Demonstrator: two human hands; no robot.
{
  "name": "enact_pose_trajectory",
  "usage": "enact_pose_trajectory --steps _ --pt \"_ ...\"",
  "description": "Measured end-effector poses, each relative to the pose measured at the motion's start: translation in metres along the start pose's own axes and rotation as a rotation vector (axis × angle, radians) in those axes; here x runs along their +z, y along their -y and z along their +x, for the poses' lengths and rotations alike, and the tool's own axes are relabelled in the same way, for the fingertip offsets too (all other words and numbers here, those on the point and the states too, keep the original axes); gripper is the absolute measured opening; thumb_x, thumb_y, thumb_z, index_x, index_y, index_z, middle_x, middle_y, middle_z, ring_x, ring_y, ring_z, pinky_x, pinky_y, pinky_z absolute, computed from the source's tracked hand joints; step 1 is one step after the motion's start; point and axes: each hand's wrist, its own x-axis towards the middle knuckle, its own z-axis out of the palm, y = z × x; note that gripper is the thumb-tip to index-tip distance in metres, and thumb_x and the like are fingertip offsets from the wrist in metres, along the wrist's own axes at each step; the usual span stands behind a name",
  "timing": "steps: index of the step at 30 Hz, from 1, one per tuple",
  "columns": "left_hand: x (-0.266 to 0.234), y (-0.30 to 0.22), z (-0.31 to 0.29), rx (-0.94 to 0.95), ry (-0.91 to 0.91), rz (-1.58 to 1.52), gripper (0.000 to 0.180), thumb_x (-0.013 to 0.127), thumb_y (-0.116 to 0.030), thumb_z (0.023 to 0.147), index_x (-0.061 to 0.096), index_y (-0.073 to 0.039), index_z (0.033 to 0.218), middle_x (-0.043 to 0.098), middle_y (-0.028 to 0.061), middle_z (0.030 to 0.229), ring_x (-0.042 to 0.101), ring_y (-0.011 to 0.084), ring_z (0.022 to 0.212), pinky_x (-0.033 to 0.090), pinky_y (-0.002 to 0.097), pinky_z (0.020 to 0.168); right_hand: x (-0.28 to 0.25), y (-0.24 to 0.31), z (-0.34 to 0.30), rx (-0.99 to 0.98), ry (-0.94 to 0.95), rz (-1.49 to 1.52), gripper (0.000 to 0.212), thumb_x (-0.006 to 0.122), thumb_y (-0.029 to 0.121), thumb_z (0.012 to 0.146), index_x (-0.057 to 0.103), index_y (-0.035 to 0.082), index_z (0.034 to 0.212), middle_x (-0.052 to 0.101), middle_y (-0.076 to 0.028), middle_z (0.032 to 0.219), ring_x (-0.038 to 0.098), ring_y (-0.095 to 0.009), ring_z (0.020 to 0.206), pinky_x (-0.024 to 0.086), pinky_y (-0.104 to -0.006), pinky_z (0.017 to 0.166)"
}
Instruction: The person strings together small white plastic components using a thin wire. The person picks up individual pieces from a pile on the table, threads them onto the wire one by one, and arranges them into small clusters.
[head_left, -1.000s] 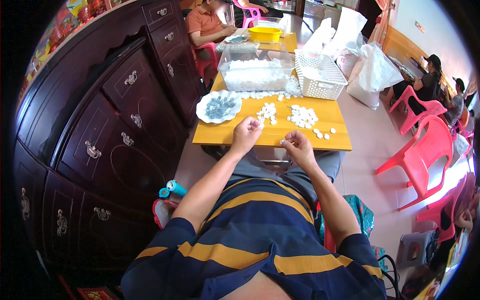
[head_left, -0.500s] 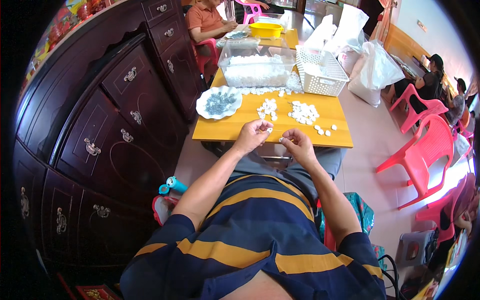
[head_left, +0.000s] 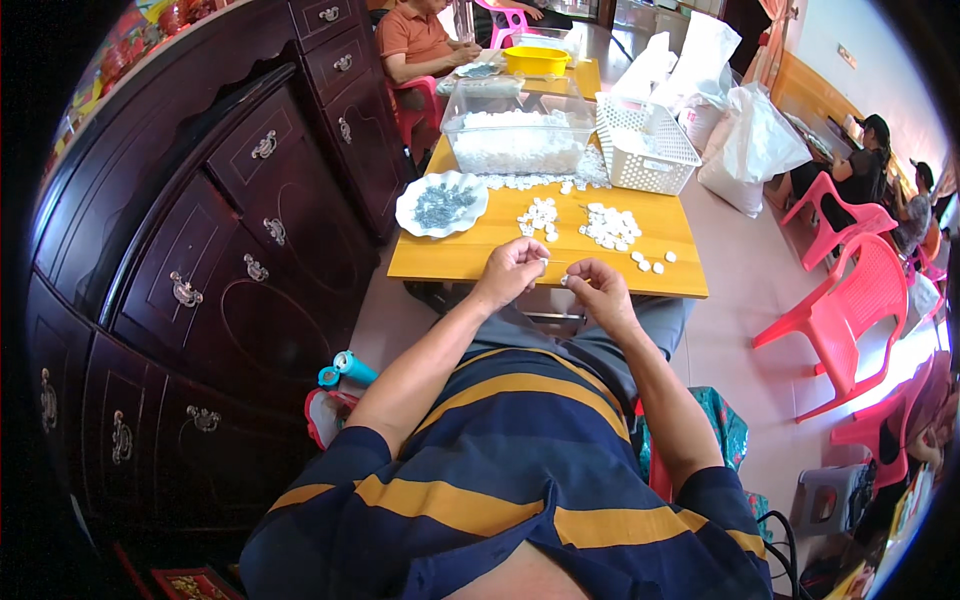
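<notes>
Over the near edge of the yellow wooden tabletop, our left hand pinches a small white piece between thumb and forefinger. Just to its right, our right hand, fingers curled and tips together, grips a second white piece. Beyond our hands lie two loose clusters of little white pieces, right of a white scalloped dish holding dark grey bits.

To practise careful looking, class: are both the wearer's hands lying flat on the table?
No: the left hand and right hand each pinch a small white piece between bent fingers at the near edge of the table.
</notes>
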Motion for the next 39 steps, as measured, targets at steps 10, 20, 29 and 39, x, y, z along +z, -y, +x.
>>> enact_pose_trajectory --steps 10,20,29,39 --pt "-0.002 0.003 0.002 0.062 -0.021 0.014 0.013 0.061 -0.006 0.095 0.064 -0.002 0.106 0.061 -0.0002 0.079 0.053 0.0039 0.061 0.045 0.0197 0.054 -0.001 -0.001 0.003 -0.002 0.002 -0.010 0.016 0.071 0.015 0.091 0.066 0.005 0.103 0.063 0.003 0.076 0.055 -0.005 0.060 0.042 -0.0210 0.051" --pt "-0.014 0.017 0.008 0.253 -0.087 0.321 0.011 0.064 -0.013 0.098 0.067 -0.004 0.102 0.062 -0.0030 0.080 0.051 0.0030 0.062 0.045 0.0197 0.057 0.004 0.004 0.002 -0.018 0.008 0.017 0.015 0.072 0.013 0.091 0.066 0.004 0.102 0.062 0.003 0.079 0.053 -0.004 0.062 0.044 -0.0202 0.055" --pt "-0.008 0.008 0.005 -0.005 -0.052 0.030 0.010 0.064 -0.012 0.098 0.064 -0.003 0.102 0.063 -0.0017 0.084 0.056 0.0028 0.070 0.049 0.0207 0.058 0.003 0.011 0.000 0.015 0.000 0.012 0.014 0.072 0.011 0.091 0.067 0.004 0.101 0.061 0.003 0.076 0.053 -0.004 0.061 0.044 -0.0206 0.055" --pt "-0.005 0.005 0.007 0.054 0.017 0.136 0.019 0.066 -0.008 0.095 0.068 0.000 0.112 0.065 -0.0027 0.085 0.055 0.0019 0.069 0.050 0.0195 0.063 0.002 0.017 -0.003 0.062 0.001 -0.001 0.012 0.070 0.011 0.091 0.068 0.004 0.101 0.062 0.003 0.076 0.053 -0.004 0.061 0.043 -0.0205 0.055"
